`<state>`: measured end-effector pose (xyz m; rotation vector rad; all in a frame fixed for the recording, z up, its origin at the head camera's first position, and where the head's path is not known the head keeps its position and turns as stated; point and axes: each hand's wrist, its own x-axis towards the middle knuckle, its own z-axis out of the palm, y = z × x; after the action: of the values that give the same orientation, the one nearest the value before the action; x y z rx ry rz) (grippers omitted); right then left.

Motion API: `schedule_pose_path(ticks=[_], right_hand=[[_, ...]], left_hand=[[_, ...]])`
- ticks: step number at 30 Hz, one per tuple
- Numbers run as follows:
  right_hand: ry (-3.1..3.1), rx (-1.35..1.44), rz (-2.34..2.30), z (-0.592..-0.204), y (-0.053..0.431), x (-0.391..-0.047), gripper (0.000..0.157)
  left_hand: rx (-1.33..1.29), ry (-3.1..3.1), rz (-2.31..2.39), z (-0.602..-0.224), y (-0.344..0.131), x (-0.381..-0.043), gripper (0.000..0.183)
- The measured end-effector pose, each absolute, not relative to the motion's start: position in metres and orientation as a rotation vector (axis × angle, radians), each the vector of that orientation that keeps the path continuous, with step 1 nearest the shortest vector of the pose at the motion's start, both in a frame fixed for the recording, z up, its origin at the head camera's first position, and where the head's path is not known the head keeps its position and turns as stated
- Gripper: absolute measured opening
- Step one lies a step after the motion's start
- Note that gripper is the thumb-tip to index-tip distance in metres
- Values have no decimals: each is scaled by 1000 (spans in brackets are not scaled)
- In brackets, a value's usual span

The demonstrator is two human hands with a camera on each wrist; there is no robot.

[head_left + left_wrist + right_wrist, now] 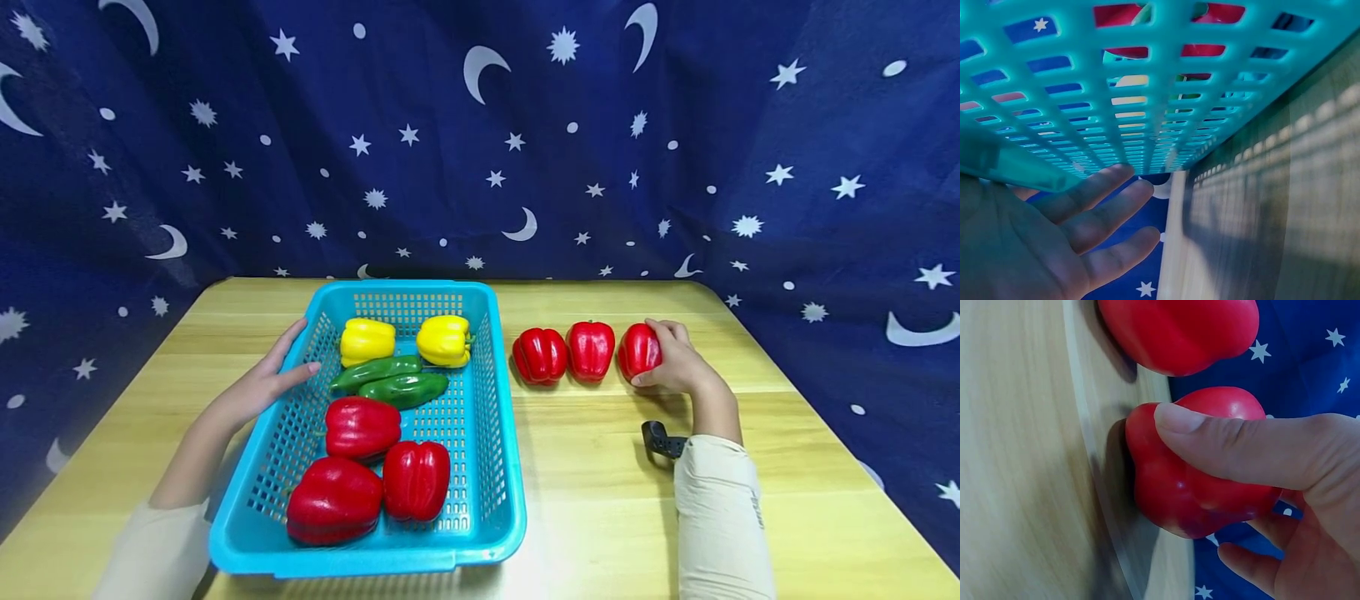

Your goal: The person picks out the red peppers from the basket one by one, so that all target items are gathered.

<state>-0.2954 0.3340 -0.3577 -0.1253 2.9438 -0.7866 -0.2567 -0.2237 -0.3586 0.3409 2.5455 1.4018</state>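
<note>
My right hand grips a red bell pepper, the rightmost of a row on the table. In the right wrist view the thumb lies across that pepper, with the other fingers mostly hidden behind it. Two more red bell peppers stand just to its left. My left hand rests at the left rim of a blue plastic basket, thumb over the rim. In the left wrist view its fingers extend fairly straight along the outside of the perforated wall.
Inside the basket lie two yellow bell peppers, two green peppers and three red bell peppers. A black strap-like device is at my right wrist. A blue star-patterned curtain hangs behind the wooden table.
</note>
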Motion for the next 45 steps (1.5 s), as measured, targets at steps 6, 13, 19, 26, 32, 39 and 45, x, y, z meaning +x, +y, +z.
schedule_pose_path(ticks=[6,13,19,26,32,39,45], right_hand=[[2929,-119,-772,-356,332,-295,102],[2912,-141,-766,-353,333,-295,103],[2909,-136,-754,-351,334,-294,102],[2912,-137,-749,-346,332,-293,101],[2941,-167,-745,-339,328,-292,102],[2982,-211,-721,-326,313,-287,100],[3009,-234,-689,-317,299,-284,99]], left_hand=[[338,2546,1407,-358,-225,-256,76],[328,2537,1410,-357,-224,-256,77],[334,2535,1413,-356,-224,-256,76],[337,2522,1428,-357,-224,-256,76],[338,2521,1430,-357,-224,-257,77],[331,2525,1431,-358,-224,-258,77],[333,2515,1446,-359,-225,-258,77]])
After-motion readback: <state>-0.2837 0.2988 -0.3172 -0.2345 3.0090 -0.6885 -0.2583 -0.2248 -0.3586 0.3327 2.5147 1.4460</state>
